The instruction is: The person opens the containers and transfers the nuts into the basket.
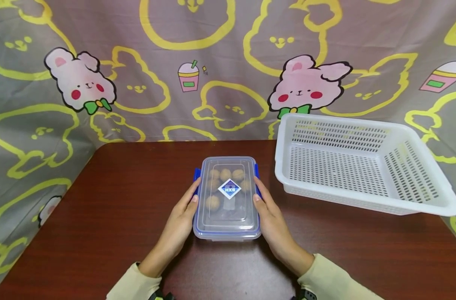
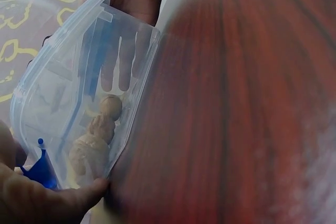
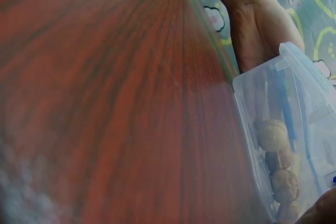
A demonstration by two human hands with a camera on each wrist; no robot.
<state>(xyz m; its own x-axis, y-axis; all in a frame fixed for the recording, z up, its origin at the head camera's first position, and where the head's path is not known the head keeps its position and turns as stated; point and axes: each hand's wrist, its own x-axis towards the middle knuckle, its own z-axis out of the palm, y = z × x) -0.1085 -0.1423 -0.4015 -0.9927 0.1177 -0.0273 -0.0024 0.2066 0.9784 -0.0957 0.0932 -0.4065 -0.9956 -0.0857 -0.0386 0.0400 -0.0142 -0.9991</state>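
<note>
A clear plastic food container (image 1: 228, 225) with blue side clips and a diamond-shaped label on its closed lid is held between both hands at the middle of the table. Several walnuts (image 2: 93, 153) lie inside, seen through the walls and lid. My left hand (image 1: 177, 227) grips the container's left side, thumb by the lid's edge. On the opposite side, my right hand (image 1: 276, 231) holds it the same way. Fingers show through the clear wall in the left wrist view. Near the container's lower edge, a fingertip (image 2: 100, 186) touches it.
A white perforated plastic basket (image 1: 340, 196) stands at the right back of the dark red-brown table (image 1: 111, 208). Behind the table hangs a grey curtain (image 1: 228, 62) with yellow outlines and cartoon rabbits.
</note>
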